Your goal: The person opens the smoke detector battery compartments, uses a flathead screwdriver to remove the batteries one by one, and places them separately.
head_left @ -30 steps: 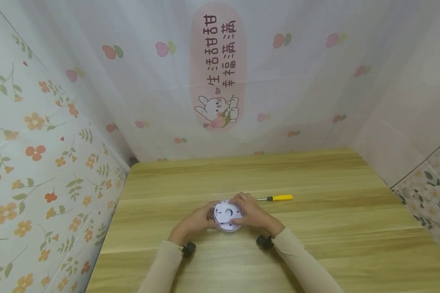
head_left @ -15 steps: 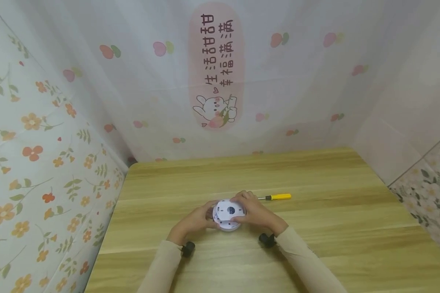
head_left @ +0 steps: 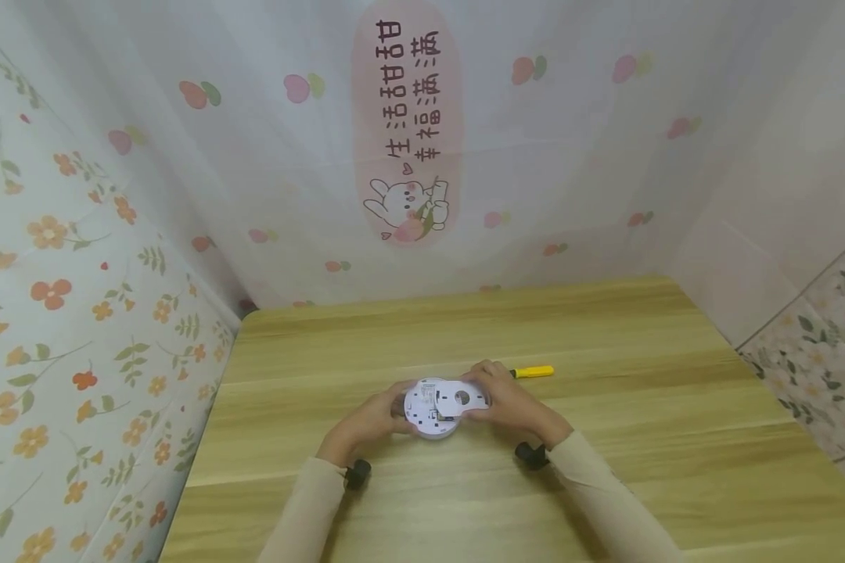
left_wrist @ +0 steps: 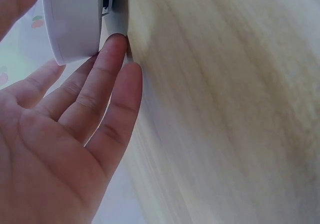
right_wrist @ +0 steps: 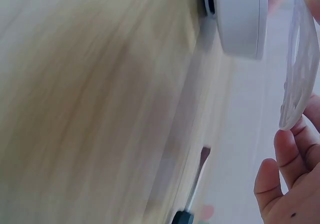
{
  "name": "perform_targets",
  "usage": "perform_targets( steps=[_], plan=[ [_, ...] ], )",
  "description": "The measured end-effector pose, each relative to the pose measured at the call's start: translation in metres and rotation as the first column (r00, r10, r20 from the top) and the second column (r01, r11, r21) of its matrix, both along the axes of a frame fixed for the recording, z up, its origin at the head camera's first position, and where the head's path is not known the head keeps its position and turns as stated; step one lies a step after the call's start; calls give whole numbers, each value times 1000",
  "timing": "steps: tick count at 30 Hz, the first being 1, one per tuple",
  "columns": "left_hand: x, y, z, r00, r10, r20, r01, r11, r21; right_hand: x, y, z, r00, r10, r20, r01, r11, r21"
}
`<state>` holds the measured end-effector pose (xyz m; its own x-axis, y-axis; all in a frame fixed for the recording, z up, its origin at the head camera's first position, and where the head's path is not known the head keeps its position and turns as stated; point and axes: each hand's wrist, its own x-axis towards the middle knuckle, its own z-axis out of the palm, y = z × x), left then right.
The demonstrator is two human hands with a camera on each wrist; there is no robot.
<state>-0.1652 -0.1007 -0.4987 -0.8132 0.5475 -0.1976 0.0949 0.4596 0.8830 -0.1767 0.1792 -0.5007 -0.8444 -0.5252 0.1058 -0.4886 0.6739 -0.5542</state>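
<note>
In the head view my left hand (head_left: 368,421) grips the left rim of a round white smoke detector (head_left: 418,418), its back with a label and small slots facing up. My right hand (head_left: 512,403) pinches a thin white mounting plate (head_left: 447,399) with a round central hole. From the head the plate overlaps the detector's right part; in the right wrist view the plate (right_wrist: 302,68) stands apart from the detector body (right_wrist: 240,21). Left fingers (left_wrist: 107,58) touch the detector's side (left_wrist: 72,23) in the left wrist view. The thumb is partly cut off there.
A screwdriver with a yellow handle (head_left: 533,372) lies just beyond my right hand; its flat tip (right_wrist: 205,154) shows in the right wrist view. All this is over a wood-grain table (head_left: 605,328). Patterned curtains (head_left: 310,172) hang behind and at the left.
The mounting plate has slid right with my right hand, away from over the detector's middle, uncovering the label and slots. My left hand keeps its grip on the detector. The head view has shifted slightly.
</note>
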Motion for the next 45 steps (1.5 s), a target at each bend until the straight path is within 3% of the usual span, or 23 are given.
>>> perform_targets(
  steps=[5,13,24,32,45],
  plan=[
    [1,0,5,999,30,31,-30,1000,-2,1,16,-2,998,-27,-48,27,1000,6],
    [0,-1,-3,994,70,82,-70,998,-3,9,46,-7,996,-61,-58,63,997,33],
    [1,-1,-5,997,59,54,-58,998,-17,14,82,-20,993,-77,-94,86,992,88],
    [1,-2,-2,996,63,59,-62,998,-19,16,92,-19,992,-112,-57,119,983,141],
    [-2,-5,-6,997,51,52,-50,998,-26,20,108,-24,987,-114,-115,132,979,158]
  ],
)
